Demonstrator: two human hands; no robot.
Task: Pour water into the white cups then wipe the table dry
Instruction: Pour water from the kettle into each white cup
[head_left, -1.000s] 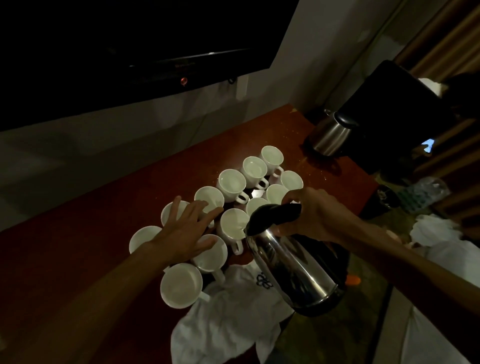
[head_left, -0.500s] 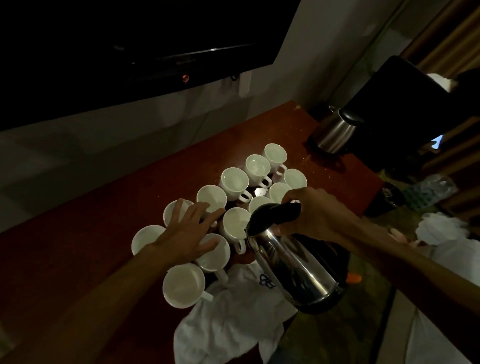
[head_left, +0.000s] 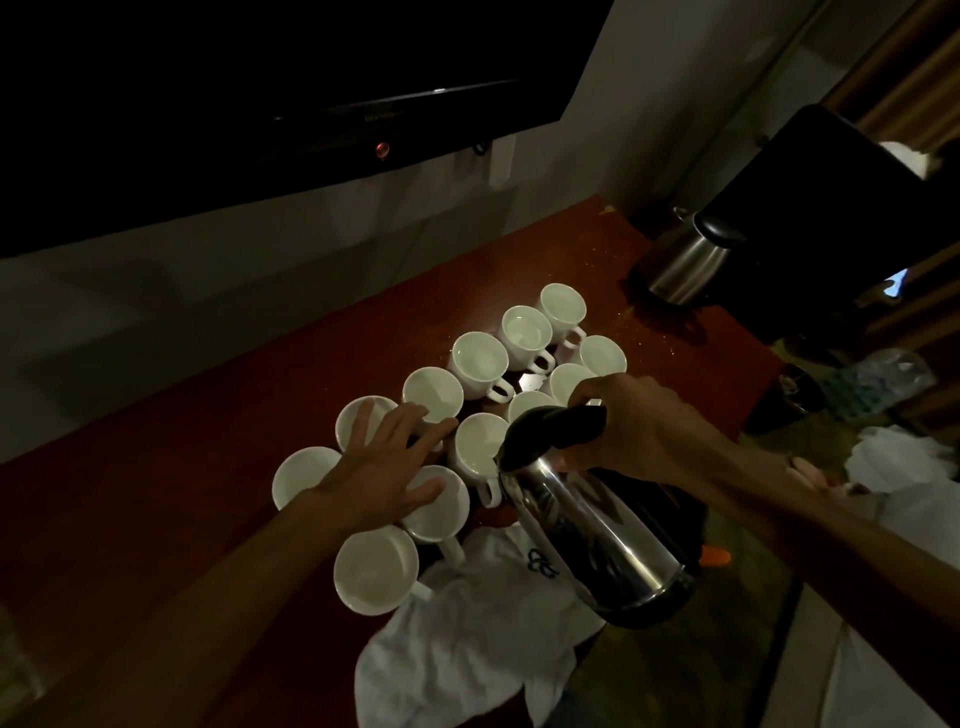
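Head view: your right hand grips the black handle of the steel kettle, tipped spout-down over the white cups clustered mid-counter. I'd judge you're in the pouring stage.

— Agreed. Your left hand lies flat, fingers spread, across the cups nearest the front edge. The far cups may hold water, but in this dim light you can't read any level.

— You won't see a stream either, because the kettle's black top hides the spout. Wiping isn't begun: the white cloth lies crumpled at the counter's front edge, just beside the nearest cup.

— Any wet patches on the counter? Too dark to tell. A second kettle stands near the far right corner.
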